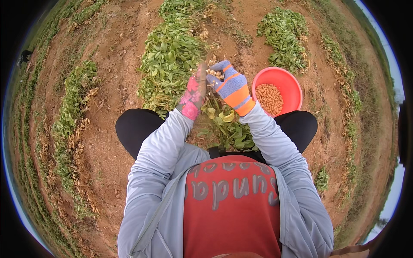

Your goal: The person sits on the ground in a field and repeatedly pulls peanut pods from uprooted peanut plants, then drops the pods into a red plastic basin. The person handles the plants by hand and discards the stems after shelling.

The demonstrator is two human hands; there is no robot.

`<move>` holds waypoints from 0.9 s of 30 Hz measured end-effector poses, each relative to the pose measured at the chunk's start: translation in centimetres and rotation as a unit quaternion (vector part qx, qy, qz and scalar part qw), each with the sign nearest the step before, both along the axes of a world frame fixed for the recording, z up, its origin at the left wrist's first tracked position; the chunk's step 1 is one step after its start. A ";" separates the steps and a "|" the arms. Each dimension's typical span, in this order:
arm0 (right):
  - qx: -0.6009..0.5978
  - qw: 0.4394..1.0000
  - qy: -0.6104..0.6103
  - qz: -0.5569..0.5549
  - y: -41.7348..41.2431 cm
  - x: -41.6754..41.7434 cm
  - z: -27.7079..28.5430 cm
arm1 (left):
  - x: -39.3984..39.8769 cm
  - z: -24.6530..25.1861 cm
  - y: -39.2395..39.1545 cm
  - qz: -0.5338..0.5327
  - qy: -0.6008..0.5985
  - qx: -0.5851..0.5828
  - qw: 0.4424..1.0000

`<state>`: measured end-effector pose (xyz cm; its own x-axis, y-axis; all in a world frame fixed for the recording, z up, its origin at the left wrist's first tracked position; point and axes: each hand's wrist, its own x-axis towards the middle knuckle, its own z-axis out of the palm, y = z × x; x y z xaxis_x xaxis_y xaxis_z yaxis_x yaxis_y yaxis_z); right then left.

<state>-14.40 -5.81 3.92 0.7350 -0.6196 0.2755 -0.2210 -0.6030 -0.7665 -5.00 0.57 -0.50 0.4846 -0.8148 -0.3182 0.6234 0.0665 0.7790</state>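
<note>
My right hand (230, 85), in a blue and orange striped glove, is curled around a cluster of peanut pods (216, 74). Close against its left side is my left hand (195, 92), wearing a pink floral glove with soiled fingers seen edge-on. Whether those fingers grip anything is hidden. Below the hands, an uprooted peanut plant (237, 130) lies with its green and yellowing leaves towards my body and its stems running up between the gloves. By my right knee stands a red plastic bucket (294, 85) with loose peanut pods (269, 99) inside.
A long heap of pulled peanut plants (172, 58) lies ahead and to the left. Another heap (285, 37) sits beyond the bucket. Plant rows (69, 129) line the reddish soil (113, 77) on both sides. My bent knees (137, 129) flank the work area.
</note>
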 end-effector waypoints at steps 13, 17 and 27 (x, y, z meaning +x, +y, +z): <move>0.459 0.887 -0.048 0.029 -1.1 0.1 0.5 | 0.2 1.0 1.0 -0.122 0.076 -0.086 0.986; 0.598 0.796 -0.080 0.051 -2.0 -1.0 0.8 | 0.2 0.2 1.2 -0.145 0.087 -0.092 0.981; 0.728 0.644 -0.175 0.161 -3.2 -3.2 -1.8 | -0.4 1.3 1.2 -0.172 0.114 -0.132 0.970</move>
